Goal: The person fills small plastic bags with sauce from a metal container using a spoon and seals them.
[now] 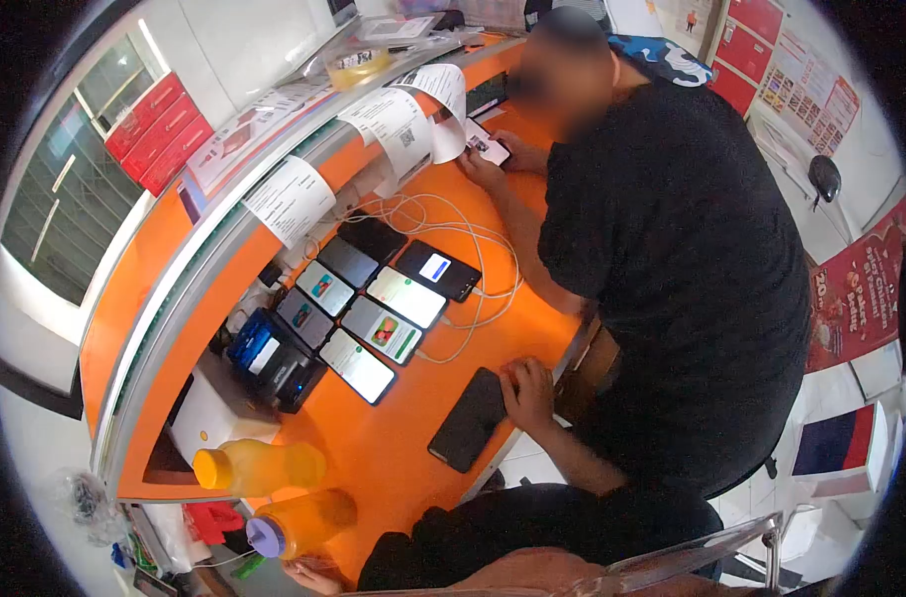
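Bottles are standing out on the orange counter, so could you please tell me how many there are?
2. The yellow-capped bottle is by the white box; the purple-capped bottle is nearer the person's left hand. No others show.

Plain orange desk (393, 423), black-shirted person (682, 249)

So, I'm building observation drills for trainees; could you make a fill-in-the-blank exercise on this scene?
The desk top is coloured ____. One bottle has a yellow cap, while the other bottle's cap is ____. The seated co-worker is holding a ____. The wearer's hand beside the dark-screened phone is the ____ one.

Missing words: orange; purple; phone; right.
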`<state>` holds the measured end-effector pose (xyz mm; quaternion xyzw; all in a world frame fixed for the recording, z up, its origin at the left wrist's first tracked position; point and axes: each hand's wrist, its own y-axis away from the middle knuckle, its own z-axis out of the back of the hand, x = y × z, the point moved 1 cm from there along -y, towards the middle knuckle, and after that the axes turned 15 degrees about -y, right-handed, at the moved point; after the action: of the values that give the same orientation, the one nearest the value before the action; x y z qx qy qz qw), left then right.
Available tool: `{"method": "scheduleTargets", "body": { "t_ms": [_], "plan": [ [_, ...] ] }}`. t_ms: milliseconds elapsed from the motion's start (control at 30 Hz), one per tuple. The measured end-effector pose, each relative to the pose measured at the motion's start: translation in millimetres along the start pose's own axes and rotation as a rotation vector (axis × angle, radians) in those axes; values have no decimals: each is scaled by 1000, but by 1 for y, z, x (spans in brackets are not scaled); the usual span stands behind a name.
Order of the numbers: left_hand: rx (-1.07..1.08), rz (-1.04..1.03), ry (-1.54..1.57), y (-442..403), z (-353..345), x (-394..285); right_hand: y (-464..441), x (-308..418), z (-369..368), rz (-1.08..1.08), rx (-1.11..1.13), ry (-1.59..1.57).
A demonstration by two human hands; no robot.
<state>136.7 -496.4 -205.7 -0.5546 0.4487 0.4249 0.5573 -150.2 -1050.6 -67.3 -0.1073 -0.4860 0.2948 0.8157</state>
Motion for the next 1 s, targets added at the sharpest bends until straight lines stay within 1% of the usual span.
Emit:
{"method": "scheduleTargets", "body": {
  "t_ms": [100, 300, 400, 500, 600, 700, 800, 900, 1000],
  "plan": [
    [-18, -22, -83, 2, 4, 2, 0, 0, -1, -25, -17, 2],
    [-39, -46, -162, 4, 8, 7, 2, -1, 3, 7, -60, -62],
    [-45, -58, -182, 2, 9, 8, 9, -11, -2, -23, -129, -201],
    [-38, -76, -203, -2, 14, 13, 16, -23, -5, -32, -185, -235],
    [-43, -81, -221, -1, 19, 12, 16, -24, -7, 4, -235, -284],
    [-35, -92, -224, -2, 26, 20, 12, -17, 0, 86, -227, -253],
    [-34, -79, -236, -1, 30, 16, 17, -19, 2, 66, -231, -361],
    [-19, -69, -232, 7, 7, -14, 38, -38, 1, 80, -415, -411],
    [-16, -94, -207, 2, -8, -25, 81, -21, 12, -97, -466, -431]
  ]
}}
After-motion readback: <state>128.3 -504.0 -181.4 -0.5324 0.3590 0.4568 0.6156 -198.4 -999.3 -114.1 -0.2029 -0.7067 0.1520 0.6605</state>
